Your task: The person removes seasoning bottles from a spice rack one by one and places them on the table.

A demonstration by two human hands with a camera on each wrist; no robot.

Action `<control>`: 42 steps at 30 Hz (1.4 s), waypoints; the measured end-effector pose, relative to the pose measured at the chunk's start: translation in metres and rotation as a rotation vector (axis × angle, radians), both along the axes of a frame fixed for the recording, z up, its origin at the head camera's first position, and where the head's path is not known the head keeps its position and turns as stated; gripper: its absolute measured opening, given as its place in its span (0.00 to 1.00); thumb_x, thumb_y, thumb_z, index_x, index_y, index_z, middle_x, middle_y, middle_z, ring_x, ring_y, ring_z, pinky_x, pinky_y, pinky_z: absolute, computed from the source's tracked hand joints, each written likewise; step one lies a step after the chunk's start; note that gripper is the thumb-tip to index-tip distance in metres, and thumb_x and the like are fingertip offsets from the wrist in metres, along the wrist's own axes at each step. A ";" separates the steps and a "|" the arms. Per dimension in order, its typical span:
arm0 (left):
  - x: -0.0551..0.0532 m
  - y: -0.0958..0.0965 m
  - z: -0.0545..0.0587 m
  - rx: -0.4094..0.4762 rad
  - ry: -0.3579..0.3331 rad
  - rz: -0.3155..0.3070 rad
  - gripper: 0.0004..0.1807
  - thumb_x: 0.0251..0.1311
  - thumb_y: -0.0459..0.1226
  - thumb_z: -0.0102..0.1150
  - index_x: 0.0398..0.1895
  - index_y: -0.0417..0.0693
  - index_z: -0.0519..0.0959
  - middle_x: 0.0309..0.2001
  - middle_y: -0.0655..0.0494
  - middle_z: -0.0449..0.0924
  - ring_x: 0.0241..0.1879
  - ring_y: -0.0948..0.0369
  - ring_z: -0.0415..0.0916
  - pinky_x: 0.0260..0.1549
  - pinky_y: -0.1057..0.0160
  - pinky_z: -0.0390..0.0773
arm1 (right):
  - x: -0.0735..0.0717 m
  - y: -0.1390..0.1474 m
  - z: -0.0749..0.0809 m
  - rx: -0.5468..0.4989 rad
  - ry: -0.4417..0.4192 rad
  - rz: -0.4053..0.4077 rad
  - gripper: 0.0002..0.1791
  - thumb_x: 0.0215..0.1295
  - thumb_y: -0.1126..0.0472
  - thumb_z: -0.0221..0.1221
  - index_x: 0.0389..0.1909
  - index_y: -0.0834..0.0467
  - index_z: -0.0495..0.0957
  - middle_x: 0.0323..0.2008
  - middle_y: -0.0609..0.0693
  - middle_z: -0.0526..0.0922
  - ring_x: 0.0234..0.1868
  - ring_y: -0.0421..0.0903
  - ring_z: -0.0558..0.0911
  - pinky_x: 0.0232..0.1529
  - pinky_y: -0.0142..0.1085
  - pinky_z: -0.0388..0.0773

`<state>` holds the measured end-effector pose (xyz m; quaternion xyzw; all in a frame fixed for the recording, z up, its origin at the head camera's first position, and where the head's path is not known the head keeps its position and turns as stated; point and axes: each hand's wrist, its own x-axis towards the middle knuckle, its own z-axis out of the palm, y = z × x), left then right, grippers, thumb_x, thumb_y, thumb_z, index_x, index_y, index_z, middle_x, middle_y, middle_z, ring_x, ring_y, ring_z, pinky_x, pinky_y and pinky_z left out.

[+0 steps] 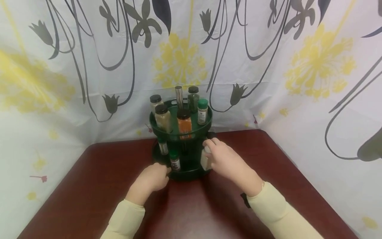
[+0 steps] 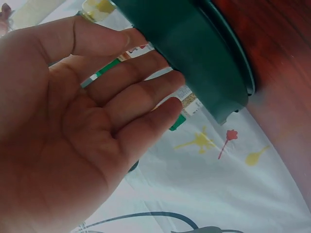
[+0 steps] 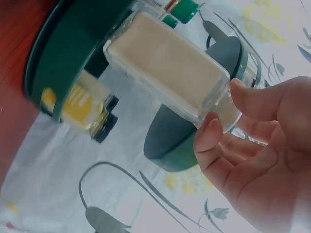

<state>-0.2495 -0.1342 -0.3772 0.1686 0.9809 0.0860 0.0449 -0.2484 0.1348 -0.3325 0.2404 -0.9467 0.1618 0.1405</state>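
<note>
Flowery white curtain [image 1: 179,53] behind, dark red table [image 1: 119,186], two-tier green rack [image 1: 199,134] near its far edge. Right hand [image 1: 225,157] has a clear bottle of pale powder [image 3: 165,65] pinched by the top, at the right front edge of the lower tier [image 1: 188,174]; can't tell if its base is touching down. Left hand [image 1: 153,177] is loose, fingers pretty straight, tips against that tier's left front rim. Orange jar [image 1: 184,126] sits up top, front edge.
</note>
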 end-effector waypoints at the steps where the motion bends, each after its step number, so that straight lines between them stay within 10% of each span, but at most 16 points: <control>1: 0.000 0.000 0.001 -0.004 0.003 -0.003 0.15 0.71 0.35 0.63 0.57 0.44 0.88 0.53 0.42 0.90 0.47 0.49 0.87 0.50 0.44 0.88 | 0.002 0.003 0.001 0.012 0.004 0.002 0.22 0.62 0.70 0.69 0.57 0.62 0.78 0.47 0.56 0.82 0.44 0.52 0.83 0.46 0.46 0.86; 9: 0.000 0.000 -0.001 -0.021 -0.008 -0.018 0.20 0.71 0.35 0.60 0.64 0.44 0.85 0.60 0.40 0.87 0.56 0.45 0.86 0.55 0.43 0.86 | 0.017 0.027 -0.008 0.105 -0.011 -0.012 0.17 0.61 0.69 0.71 0.49 0.61 0.77 0.37 0.53 0.78 0.33 0.46 0.77 0.32 0.37 0.78; 18: 0.009 0.017 -0.005 -0.103 0.068 -0.036 0.19 0.68 0.38 0.65 0.60 0.43 0.86 0.46 0.43 0.89 0.43 0.50 0.87 0.46 0.46 0.89 | 0.021 0.037 -0.026 0.130 -0.051 0.003 0.17 0.61 0.69 0.72 0.48 0.62 0.76 0.34 0.52 0.75 0.29 0.43 0.72 0.27 0.32 0.72; 29: 0.028 0.042 -0.003 -0.156 0.072 -0.073 0.30 0.69 0.43 0.65 0.69 0.35 0.78 0.67 0.41 0.82 0.66 0.46 0.81 0.66 0.48 0.82 | 0.025 0.038 -0.036 0.158 -0.061 -0.014 0.14 0.62 0.69 0.71 0.40 0.62 0.73 0.30 0.52 0.73 0.24 0.45 0.72 0.24 0.33 0.70; 42: 0.027 0.032 -0.002 0.013 -0.045 -0.147 0.27 0.71 0.40 0.60 0.70 0.39 0.78 0.73 0.42 0.77 0.73 0.46 0.75 0.72 0.45 0.76 | 0.030 0.035 -0.028 0.288 -0.041 -0.081 0.16 0.62 0.63 0.73 0.39 0.63 0.75 0.29 0.53 0.75 0.26 0.49 0.77 0.24 0.37 0.77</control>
